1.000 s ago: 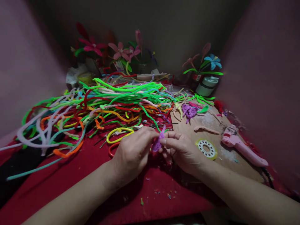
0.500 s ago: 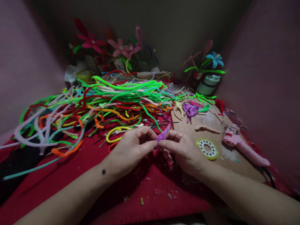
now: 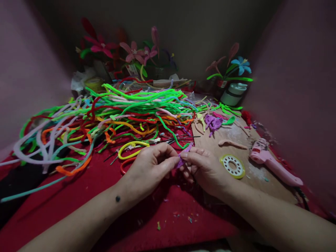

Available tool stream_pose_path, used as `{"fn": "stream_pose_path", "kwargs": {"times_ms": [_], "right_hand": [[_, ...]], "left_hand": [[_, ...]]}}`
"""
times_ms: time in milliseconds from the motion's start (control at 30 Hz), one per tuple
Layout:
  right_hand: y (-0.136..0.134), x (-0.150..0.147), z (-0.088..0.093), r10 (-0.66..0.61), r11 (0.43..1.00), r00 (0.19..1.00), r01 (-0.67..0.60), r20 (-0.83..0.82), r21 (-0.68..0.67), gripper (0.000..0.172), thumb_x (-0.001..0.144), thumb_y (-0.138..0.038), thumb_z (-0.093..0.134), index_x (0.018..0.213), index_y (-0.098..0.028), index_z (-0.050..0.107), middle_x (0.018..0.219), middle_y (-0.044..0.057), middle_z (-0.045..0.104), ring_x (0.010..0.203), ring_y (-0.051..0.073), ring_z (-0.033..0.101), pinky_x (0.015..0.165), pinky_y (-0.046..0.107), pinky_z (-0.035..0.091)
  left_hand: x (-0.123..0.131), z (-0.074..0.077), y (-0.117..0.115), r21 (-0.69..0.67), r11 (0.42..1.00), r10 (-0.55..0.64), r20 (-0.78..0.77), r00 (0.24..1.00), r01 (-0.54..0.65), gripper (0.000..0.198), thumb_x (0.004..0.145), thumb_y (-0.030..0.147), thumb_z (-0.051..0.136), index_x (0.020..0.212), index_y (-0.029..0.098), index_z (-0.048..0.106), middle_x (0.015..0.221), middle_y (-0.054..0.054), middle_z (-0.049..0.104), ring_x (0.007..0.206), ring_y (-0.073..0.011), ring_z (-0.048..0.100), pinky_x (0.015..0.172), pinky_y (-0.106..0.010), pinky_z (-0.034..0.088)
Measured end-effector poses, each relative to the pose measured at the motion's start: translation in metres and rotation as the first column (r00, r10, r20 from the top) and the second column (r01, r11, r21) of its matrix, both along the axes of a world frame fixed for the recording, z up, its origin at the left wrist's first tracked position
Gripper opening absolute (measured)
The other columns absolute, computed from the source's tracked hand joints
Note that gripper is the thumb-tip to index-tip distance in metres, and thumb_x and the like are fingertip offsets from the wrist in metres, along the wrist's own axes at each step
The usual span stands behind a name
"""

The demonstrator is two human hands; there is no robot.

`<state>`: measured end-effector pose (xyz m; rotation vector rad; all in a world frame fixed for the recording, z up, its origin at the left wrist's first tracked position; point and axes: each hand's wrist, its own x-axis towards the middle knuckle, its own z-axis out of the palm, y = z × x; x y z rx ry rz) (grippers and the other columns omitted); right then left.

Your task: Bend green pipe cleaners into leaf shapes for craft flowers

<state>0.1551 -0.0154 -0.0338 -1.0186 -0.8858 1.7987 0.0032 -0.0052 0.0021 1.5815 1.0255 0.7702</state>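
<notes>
Purple chenille piece [image 3: 186, 149], small, fuzzy and tapering to a point at its far end, is held mid-scene between two bare hands, above a red-covered worktop [image 3: 147, 224]. The left hand [image 3: 154, 164] pinches its left edge with thumb and fingertips; the right hand [image 3: 206, 168] pinches its right side. Both grips are narrow, closed on this one piece.

It appears flattened into a rough leaf or petal shape, so shaping seems well begun; no stem shows on it, and the fingers hide too much to tell whether it is complete. Similar purple pieces [image 3: 214, 123] lie bunched on the far part of a flat brown board [image 3: 262, 189] at right. Assembled-looking fuzzy flowers stand at the far side, a pink one [image 3: 133, 53] left of centre and a blue one [image 3: 241, 65] at right.

Far left, soft, bendy pipe cleaners [image 3: 141, 101] sprawl in a tangle of green, red, orange and lilac. Smooth yellow-and-red scissor handles [image 3: 133, 142] lie just beyond the left hand. On the board rest a round, hole-punched spool [image 3: 232, 173] and a glossy pink handheld tool [image 3: 275, 169].
</notes>
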Motion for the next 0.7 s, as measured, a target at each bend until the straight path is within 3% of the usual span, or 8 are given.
{"fn": "stream_pose_path", "kwargs": {"times_ms": [67, 133, 200, 267, 367, 467, 600, 700], "right_hand": [[0.0, 0.0, 0.0, -0.004, 1.0, 1.0, 0.004, -0.009, -0.006, 0.017, 0.072, -0.029, 0.061, 0.064, -0.015, 0.055, 0.053, -0.002, 0.057, 0.038, 0.006, 0.046, 0.034, 0.017, 0.032], [0.0, 0.001, 0.0, -0.013, 1.0, 1.0, 0.013, 0.0, 0.01, 0.016, 0.072, -0.029, 0.061, 0.066, -0.016, 0.056, 0.054, -0.002, 0.056, 0.038, 0.006, 0.045, 0.033, 0.017, 0.03], [0.0, 0.001, 0.0, -0.016, 0.999, 1.0, 0.015, 0.017, 0.038, 0.015, 0.073, -0.029, 0.061, 0.068, -0.016, 0.056, 0.056, -0.002, 0.057, 0.039, 0.006, 0.044, 0.033, 0.017, 0.029], [-0.001, 0.0, 0.0, -0.024, 0.997, 0.999, 0.021, 0.043, 0.073, 0.015, 0.074, -0.03, 0.06, 0.068, -0.016, 0.056, 0.056, -0.002, 0.056, 0.039, 0.006, 0.043, 0.033, 0.018, 0.029], [-0.003, 0.0, 0.001, -0.05, 0.992, 0.994, 0.038, 0.098, 0.121, 0.017, 0.075, -0.03, 0.059, 0.067, -0.016, 0.055, 0.053, -0.004, 0.052, 0.04, 0.006, 0.041, 0.035, 0.018, 0.031], [-0.004, -0.001, 0.003, -0.055, 0.99, 0.99, 0.036, 0.133, 0.14, 0.018, 0.076, -0.03, 0.058, 0.065, -0.016, 0.055, 0.05, -0.004, 0.051, 0.04, 0.006, 0.04, 0.036, 0.017, 0.032], [-0.003, -0.001, 0.002, -0.048, 0.992, 0.994, 0.036, 0.094, 0.118, 0.016, 0.076, -0.03, 0.058, 0.068, -0.016, 0.055, 0.052, -0.003, 0.053, 0.039, 0.006, 0.041, 0.034, 0.017, 0.03], [-0.003, -0.001, 0.001, -0.056, 0.993, 0.995, 0.046, 0.088, 0.105, 0.014, 0.076, -0.03, 0.058, 0.071, -0.016, 0.056, 0.052, -0.004, 0.053, 0.039, 0.006, 0.042, 0.033, 0.016, 0.031]], "left_hand": [[-0.001, -0.002, 0.0, 0.067, 0.998, 0.002, -0.047, 0.999, 0.002, 0.014, 0.081, 0.02, 0.049, 0.071, 0.015, 0.057, 0.057, 0.002, 0.056, 0.047, -0.0069, 0.049, 0.044, -0.017, 0.041], [-0.002, -0.007, -0.001, 0.235, 0.972, 0.034, -0.117, 0.993, -0.006, 0.012, 0.082, 0.021, 0.048, 0.076, 0.016, 0.058, 0.064, 0.001, 0.059, 0.055, -0.0088, 0.053, 0.051, -0.019, 0.044], [-0.004, -0.011, -0.002, 0.469, 0.883, 0.086, -0.197, 0.977, 0.017, 0.011, 0.082, 0.019, 0.048, 0.079, 0.016, 0.058, 0.071, -0.002, 0.06, 0.065, -0.0108, 0.055, 0.059, -0.022, 0.045], [-0.005, -0.015, -0.003, 0.65, 0.756, 0.13, -0.269, 0.954, 0.08, 0.012, 0.082, 0.016, 0.047, 0.08, 0.014, 0.058, 0.074, -0.003, 0.059, 0.069, -0.0114, 0.054, 0.064, -0.023, 0.045], [-0.005, -0.019, -0.004, 0.75, 0.647, 0.186, -0.33, 0.926, 0.137, 0.013, 0.083, 0.014, 0.045, 0.082, 0.014, 0.058, 0.072, -0.003, 0.058, 0.065, -0.0103, 0.054, 0.061, -0.021, 0.043], [-0.005, -0.021, -0.003, 0.752, 0.648, 0.221, -0.339, 0.914, 0.123, 0.012, 0.082, 0.014, 0.046, 0.08, 0.014, 0.057, 0.069, -0.002, 0.058, 0.062, -0.0096, 0.054, 0.058, -0.02, 0.042], [-0.005, -0.018, -0.001, 0.66, 0.746, 0.184, -0.336, 0.924, 0.092, 0.01, 0.08, 0.014, 0.048, 0.079, 0.015, 0.058, 0.068, 0.0, 0.059, 0.062, -0.0094, 0.055, 0.058, -0.02, 0.042], [-0.005, -0.016, -0.002, 0.627, 0.774, 0.151, -0.32, 0.935, 0.09, 0.007, 0.08, 0.016, 0.05, 0.079, 0.015, 0.058, 0.07, 0.0, 0.06, 0.062, -0.0096, 0.055, 0.058, -0.02, 0.043]]}}
